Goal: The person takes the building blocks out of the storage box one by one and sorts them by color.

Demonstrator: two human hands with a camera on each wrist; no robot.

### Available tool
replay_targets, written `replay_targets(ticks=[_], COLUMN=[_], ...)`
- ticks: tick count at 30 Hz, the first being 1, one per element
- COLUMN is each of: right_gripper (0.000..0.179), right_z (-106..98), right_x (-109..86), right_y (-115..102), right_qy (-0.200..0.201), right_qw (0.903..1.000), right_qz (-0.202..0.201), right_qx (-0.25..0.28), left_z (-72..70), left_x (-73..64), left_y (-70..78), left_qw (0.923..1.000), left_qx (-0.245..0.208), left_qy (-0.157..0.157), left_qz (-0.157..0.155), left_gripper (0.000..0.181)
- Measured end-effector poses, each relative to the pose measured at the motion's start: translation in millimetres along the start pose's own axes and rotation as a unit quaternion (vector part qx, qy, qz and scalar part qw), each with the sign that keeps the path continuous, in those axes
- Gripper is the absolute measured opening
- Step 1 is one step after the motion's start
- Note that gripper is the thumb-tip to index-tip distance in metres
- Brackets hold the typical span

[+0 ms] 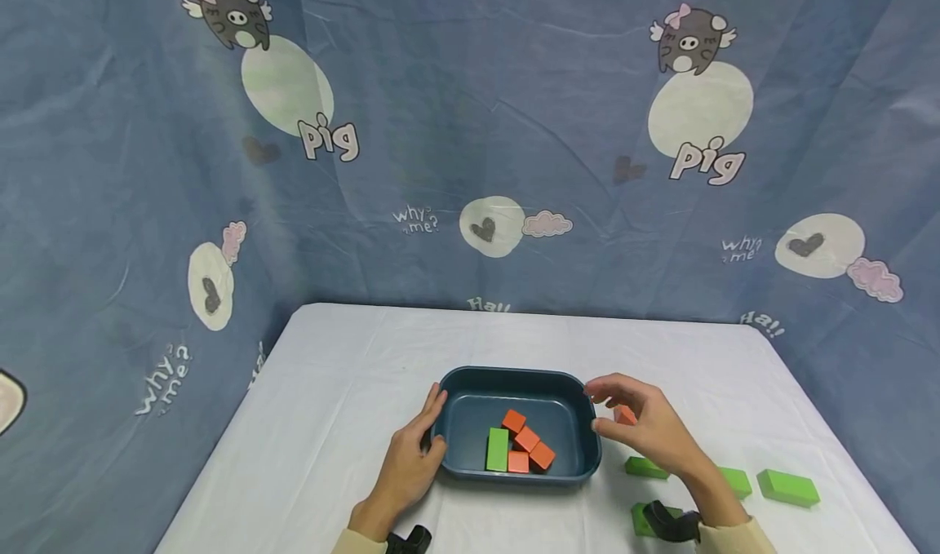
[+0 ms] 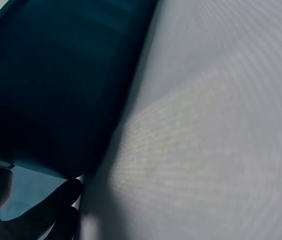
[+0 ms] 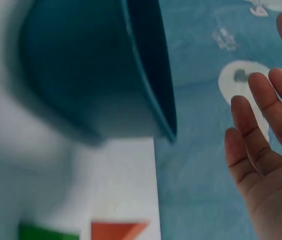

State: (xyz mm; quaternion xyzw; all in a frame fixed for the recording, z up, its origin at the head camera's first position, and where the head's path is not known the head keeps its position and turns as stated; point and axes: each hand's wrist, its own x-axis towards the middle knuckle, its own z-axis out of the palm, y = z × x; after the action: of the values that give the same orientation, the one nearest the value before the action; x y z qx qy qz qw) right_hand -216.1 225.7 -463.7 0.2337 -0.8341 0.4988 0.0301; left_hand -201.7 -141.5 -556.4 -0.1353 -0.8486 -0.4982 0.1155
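A dark blue rectangular bin sits on the white table, holding one upright-looking green block and several orange blocks. At its left end, my left hand rests against the wall with extended fingers; in the left wrist view the dark fingers reach the bin's side. My right hand hovers at the right rim, fingers loosely bent. The right wrist view shows that hand holding nothing, apart from the bin. Partly hidden behind it lies an orange block.
Several green blocks lie on the white tablecloth to the right, some partly covered by my right forearm. A blue printed curtain hangs behind the table and along its sides.
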Motion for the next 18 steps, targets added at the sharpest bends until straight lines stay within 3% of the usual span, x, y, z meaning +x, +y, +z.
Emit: replay_targets(ticks=[7, 18], right_gripper=[0.044, 0.043], right_z=[18, 31], right_x=[24.9, 52.6], right_y=[-6, -12], right_qy=[-0.046, -0.065], right_qw=[0.9983, 0.9967], right_qz=[-0.023, -0.038], right_qx=[0.026, 0.03], left_z=[2.2, 0.7], left_x=[-0.9, -0.9], left_y=[-0.8, -0.9], left_qw=[1.0, 0.9999], left_qx=[0.004, 0.009], left_qy=[0.001, 0.007], left_qz=[0.001, 0.002], left_gripper=[0.071, 0.071])
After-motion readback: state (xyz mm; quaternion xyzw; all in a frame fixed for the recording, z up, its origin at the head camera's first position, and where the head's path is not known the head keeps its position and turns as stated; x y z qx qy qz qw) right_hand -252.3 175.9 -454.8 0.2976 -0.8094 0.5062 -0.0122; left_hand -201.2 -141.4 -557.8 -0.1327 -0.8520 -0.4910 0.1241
